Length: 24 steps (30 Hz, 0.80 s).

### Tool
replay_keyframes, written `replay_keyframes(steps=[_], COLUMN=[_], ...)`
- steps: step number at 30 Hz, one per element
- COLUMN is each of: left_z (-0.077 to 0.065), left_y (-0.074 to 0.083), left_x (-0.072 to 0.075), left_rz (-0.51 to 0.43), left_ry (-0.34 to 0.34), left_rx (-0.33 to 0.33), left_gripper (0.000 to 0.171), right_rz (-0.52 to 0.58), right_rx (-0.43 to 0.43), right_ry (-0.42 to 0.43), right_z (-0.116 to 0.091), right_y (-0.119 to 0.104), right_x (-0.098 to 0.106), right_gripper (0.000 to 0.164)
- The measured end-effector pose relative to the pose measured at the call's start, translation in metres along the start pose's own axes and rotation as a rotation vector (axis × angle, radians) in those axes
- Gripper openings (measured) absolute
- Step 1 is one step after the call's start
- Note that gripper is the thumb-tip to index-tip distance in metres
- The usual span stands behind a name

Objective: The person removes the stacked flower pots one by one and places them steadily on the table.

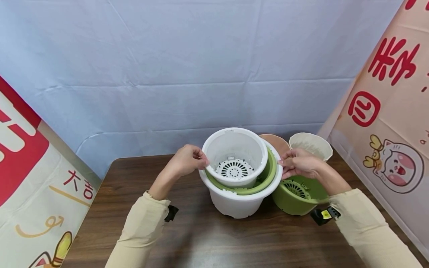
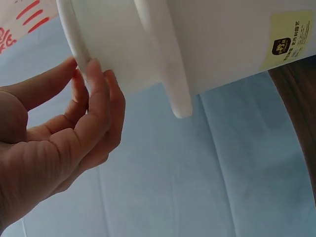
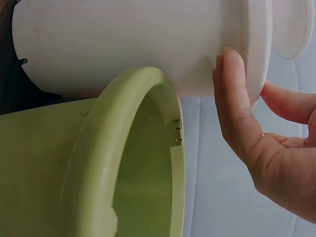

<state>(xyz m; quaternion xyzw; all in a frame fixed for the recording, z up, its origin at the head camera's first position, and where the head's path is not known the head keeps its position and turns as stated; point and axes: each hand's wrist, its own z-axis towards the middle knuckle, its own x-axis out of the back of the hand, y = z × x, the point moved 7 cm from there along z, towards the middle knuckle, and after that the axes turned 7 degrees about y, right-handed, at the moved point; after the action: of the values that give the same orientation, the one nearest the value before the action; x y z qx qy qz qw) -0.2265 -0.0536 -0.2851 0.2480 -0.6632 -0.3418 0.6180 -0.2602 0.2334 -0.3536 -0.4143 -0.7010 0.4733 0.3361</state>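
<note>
A small white plastic flowerpot (image 1: 219, 152) with a slotted bottom sits tilted inside a green pot (image 1: 273, 168), which is nested in a larger white flowerpot (image 1: 236, 205). My left hand (image 1: 187, 162) pinches the small pot's rim between thumb and fingers on its left side. On the opposite side, my right hand (image 1: 301, 163) grips the larger white pot's rim, thumb over the edge and fingers along the outer wall in the right wrist view. A label (image 2: 289, 42) shows on the big pot's wall. The nested green pot's lower part is hidden.
Another green pot (image 1: 291, 204) stands just right of the stack, under my right hand. Behind it are a cream pot (image 1: 310, 143) and a partly hidden orange-brown pot (image 1: 276, 143). The brown wooden table (image 1: 134, 193) meets a pale cloth backdrop (image 1: 161, 104).
</note>
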Motion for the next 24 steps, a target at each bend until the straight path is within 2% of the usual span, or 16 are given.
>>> replay_keyframes(steps=[13,21,24], left_z=[0.0028,0.0026,0.0026], left_y=[-0.0051,-0.0073,-0.0079], left_x=[-0.0024,-0.0047,-0.0065], left_rz=[-0.001,-0.056,-0.08], left_ry=[0.037,0.034,0.019], left_rx=[0.085,0.163,0.172], left_gripper=[0.019,0.052,0.061], right_rz=[0.008,0.01,0.007], right_rx=[0.007,0.013,0.007], right_ry=[-0.008,-0.013,-0.004], right_z=[-0.001,-0.0002,0.0003], right_y=[0.0001,0.0001,0.0006], right_x=[-0.0004,-0.0006,0.0001], right_gripper=[0.006,0.007,0.007])
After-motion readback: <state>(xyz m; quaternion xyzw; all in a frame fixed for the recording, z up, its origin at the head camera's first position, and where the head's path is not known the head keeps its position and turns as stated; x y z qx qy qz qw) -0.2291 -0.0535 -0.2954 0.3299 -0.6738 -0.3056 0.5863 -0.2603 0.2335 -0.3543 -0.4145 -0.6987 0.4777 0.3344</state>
